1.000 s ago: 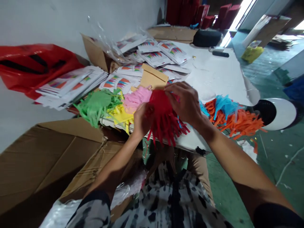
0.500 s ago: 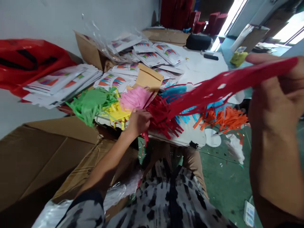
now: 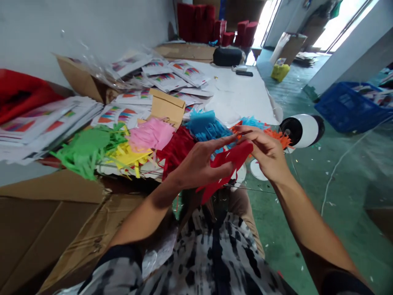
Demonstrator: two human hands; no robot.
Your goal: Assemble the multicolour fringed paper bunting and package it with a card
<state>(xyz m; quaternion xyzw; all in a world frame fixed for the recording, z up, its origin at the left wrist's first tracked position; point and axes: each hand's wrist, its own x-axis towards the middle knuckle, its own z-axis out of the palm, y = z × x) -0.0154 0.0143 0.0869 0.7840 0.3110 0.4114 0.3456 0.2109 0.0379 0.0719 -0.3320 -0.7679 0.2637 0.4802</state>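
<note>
A strip of red fringed tissue paper (image 3: 225, 166) hangs slanting down from my right hand (image 3: 265, 149), which pinches its upper end between thumb and fingers. My left hand (image 3: 202, 162) is beside the strip, its thumb and fingers spread apart, with the red paper passing between them; whether it touches the paper is hard to tell. Beneath and behind my hands, on the table edge, lie fringed paper bundles: dark red (image 3: 178, 147), blue (image 3: 205, 125), pink (image 3: 152, 134), yellow (image 3: 130, 157), green (image 3: 92, 145) and orange (image 3: 278, 137).
Printed packets (image 3: 166, 80) pile up on the white table (image 3: 242, 92), with a brown envelope (image 3: 167, 107) in front. A black case (image 3: 227, 56) stands at the back. An open cardboard box (image 3: 49, 213) is at lower left. A blue crate (image 3: 353, 106) rests on the floor at right.
My right hand has come in from the far right with the red strip, which now hangs down instead of stretching across. My left hand has left the dark red bundle and moved right.
</note>
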